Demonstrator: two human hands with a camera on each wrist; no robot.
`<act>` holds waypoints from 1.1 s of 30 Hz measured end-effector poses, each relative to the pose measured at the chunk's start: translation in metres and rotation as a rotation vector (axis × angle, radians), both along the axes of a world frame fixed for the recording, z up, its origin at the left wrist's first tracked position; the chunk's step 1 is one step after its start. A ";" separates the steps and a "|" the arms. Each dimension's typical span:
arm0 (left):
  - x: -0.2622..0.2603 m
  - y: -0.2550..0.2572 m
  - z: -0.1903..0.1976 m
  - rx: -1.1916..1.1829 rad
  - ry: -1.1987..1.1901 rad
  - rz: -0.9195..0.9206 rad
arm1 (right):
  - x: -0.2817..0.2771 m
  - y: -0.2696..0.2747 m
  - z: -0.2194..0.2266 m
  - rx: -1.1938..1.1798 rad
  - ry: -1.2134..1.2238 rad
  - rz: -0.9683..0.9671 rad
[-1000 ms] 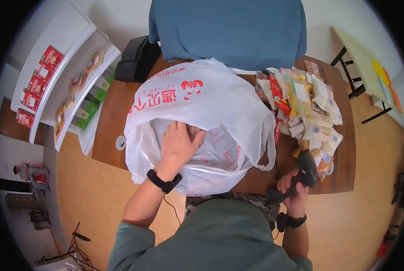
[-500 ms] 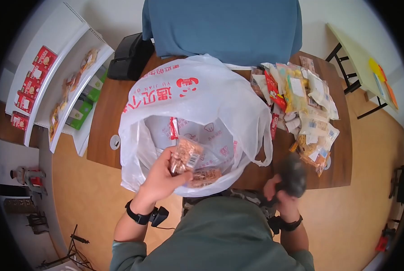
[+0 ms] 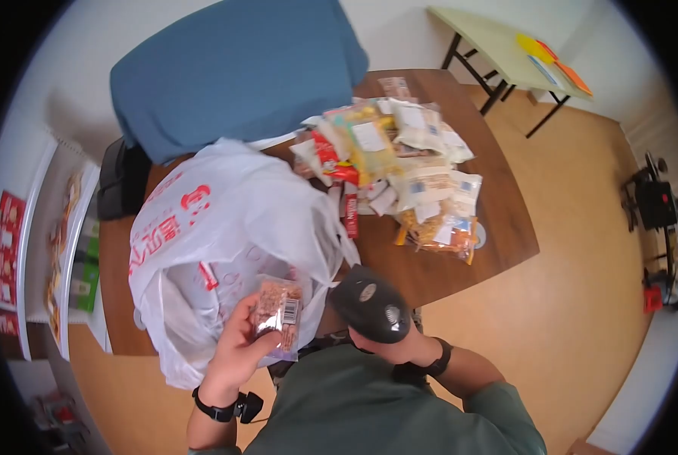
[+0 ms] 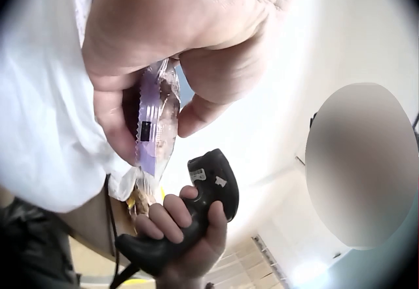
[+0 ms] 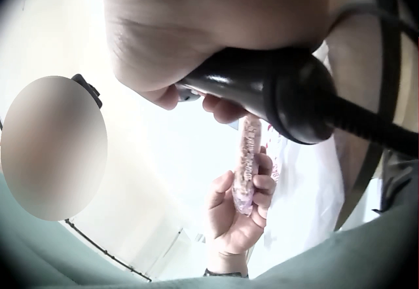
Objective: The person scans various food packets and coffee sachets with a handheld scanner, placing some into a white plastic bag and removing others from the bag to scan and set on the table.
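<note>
My left hand (image 3: 236, 345) pinches a clear snack packet (image 3: 278, 307) of pinkish-brown crumbly food, its barcode label facing up. The packet is held over the mouth of a large white plastic bag (image 3: 278, 201) with red print. Inside the bag lies a small red-and-white packet (image 3: 208, 275). My right hand (image 4: 190, 243) grips a black handheld barcode scanner (image 3: 369, 303) by its handle, with the scanner head just right of the packet. From the right wrist, the snack packet (image 5: 246, 164) shows edge-on between the left thumb and fingers.
A pile of packaged snacks (image 3: 422, 182) covers the back right of the wooden table (image 3: 498, 227). Behind the bag stands something under a blue cloth (image 3: 240, 76). A stocked shelf (image 3: 62, 250) is at the left. Another table (image 3: 498, 53) stands at the far right.
The left hand has come out of the bag with the snack packet. The right hand has brought the scanner left, close to the packet. The head view has turned to the right.
</note>
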State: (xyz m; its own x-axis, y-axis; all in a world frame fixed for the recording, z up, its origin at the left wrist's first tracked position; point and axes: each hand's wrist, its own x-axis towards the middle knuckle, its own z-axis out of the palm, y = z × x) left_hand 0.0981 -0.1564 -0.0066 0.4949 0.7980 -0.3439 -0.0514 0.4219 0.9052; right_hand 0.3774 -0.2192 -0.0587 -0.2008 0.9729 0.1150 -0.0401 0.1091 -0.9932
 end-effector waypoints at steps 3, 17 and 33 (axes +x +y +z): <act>0.023 0.008 0.011 -0.072 -0.179 0.009 | 0.010 -0.013 -0.015 -0.150 0.394 -0.069; 0.154 0.024 -0.044 -0.117 -0.240 -0.081 | 0.039 -0.022 -0.032 -0.046 0.814 -0.214; 0.106 -0.001 -0.003 1.036 0.468 -0.309 | 0.024 -0.020 -0.025 -0.113 0.508 -0.238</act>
State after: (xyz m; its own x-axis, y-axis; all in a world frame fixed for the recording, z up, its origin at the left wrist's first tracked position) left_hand 0.2044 -0.1575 -0.0094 0.7142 0.6712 0.1984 0.3524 -0.5897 0.7267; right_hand 0.4019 -0.2389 -0.0837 0.0790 0.9964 0.0324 -0.5029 0.0679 -0.8617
